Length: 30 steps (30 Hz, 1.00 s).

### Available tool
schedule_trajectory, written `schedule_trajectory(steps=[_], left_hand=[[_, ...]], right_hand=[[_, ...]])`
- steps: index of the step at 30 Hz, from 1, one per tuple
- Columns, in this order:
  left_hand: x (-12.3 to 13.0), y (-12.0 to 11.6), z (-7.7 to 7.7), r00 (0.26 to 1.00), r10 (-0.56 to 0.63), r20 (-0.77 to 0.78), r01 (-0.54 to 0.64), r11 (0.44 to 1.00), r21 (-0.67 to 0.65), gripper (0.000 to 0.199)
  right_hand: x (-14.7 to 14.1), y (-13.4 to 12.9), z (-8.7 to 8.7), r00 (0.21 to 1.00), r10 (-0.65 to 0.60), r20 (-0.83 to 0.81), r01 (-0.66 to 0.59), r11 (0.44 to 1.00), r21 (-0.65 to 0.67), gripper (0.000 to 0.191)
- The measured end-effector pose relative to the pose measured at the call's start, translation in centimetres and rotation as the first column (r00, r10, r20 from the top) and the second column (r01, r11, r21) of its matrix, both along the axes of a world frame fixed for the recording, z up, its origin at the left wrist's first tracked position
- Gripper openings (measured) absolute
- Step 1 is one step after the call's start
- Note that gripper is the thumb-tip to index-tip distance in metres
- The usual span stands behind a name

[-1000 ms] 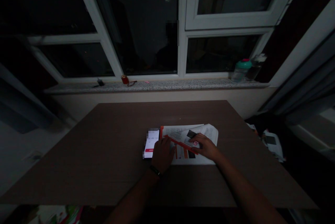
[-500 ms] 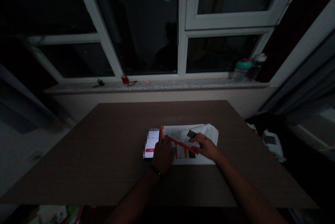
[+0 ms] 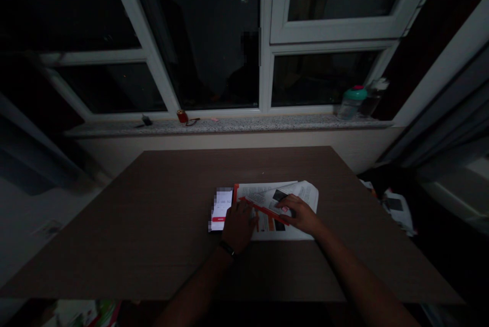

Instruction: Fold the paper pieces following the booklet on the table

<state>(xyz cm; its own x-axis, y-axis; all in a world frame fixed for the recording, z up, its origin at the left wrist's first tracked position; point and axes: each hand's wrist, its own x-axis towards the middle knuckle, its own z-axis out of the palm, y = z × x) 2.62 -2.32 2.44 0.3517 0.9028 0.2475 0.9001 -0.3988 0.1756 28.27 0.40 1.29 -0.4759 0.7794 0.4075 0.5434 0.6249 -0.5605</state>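
Note:
A printed paper sheet (image 3: 293,233) with a red strip lies on the table, one part folded over diagonally into a flap (image 3: 263,196). At the paper's left side my left hand (image 3: 238,222) rests flat with its fingers apart, a dark band on its wrist. My right hand (image 3: 298,213) is closed on the folded flap near its red edge, thumb below and fingers on top. Directly left of my left hand is a lit phone (image 3: 221,210), partly covered by that hand; its screen shows a timer and a red button.
The brown table (image 3: 153,235) reaches toward a granite window sill (image 3: 237,124). On the sill stand a bottle with a teal lid (image 3: 352,103), a clear bottle (image 3: 373,98) and a small red item (image 3: 182,116). Objects in white wrapping (image 3: 399,212) lie beyond the table's right edge.
Both hands and the folded paper stay almost in place. The digits on the phone's timer have advanced.

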Motion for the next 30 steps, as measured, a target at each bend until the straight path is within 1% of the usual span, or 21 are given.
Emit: schedule_trajectory(steps=[4, 9, 12, 17, 22, 30], left_hand=[[0.0, 0.0, 0.1, 1.000, -0.006, 0.011, 0.006, 1.000, -0.004, 0.036], [-0.2, 0.3, -0.8, 0.999, -0.038, 0.024, 0.039, 0.999, -0.010, 0.043], [-0.3, 0.4, -1.0, 0.999, -0.032, 0.024, 0.032, 0.999, 0.003, 0.043], [-0.3, 0.2, -0.6, 1.000, 0.010, 0.000, -0.010, 1.000, 0.018, 0.040], [-0.2, 0.1, -0.1, 0.998, 0.056, -0.017, -0.056, 0.998, 0.009, 0.044], [-0.3, 0.0, -0.1, 0.994, 0.096, -0.048, -0.097, 0.995, -0.002, 0.047]], right_hand=[[0.0, 0.1, -0.2, 1.000, -0.005, -0.002, 0.005, 1.000, 0.004, 0.028], [0.0, 0.0, -0.1, 1.000, -0.008, 0.008, 0.008, 1.000, -0.006, 0.028], [0.0, 0.0, 0.0, 1.000, -0.013, 0.016, 0.013, 1.000, -0.007, 0.028], [0.0, -0.1, 0.1, 1.000, -0.011, 0.014, 0.011, 1.000, -0.013, 0.029], [0.0, 0.0, -0.1, 0.999, -0.033, 0.003, 0.033, 0.999, -0.018, 0.029], [0.0, 0.0, 0.0, 0.999, -0.036, 0.019, 0.036, 0.999, -0.026, 0.030]])
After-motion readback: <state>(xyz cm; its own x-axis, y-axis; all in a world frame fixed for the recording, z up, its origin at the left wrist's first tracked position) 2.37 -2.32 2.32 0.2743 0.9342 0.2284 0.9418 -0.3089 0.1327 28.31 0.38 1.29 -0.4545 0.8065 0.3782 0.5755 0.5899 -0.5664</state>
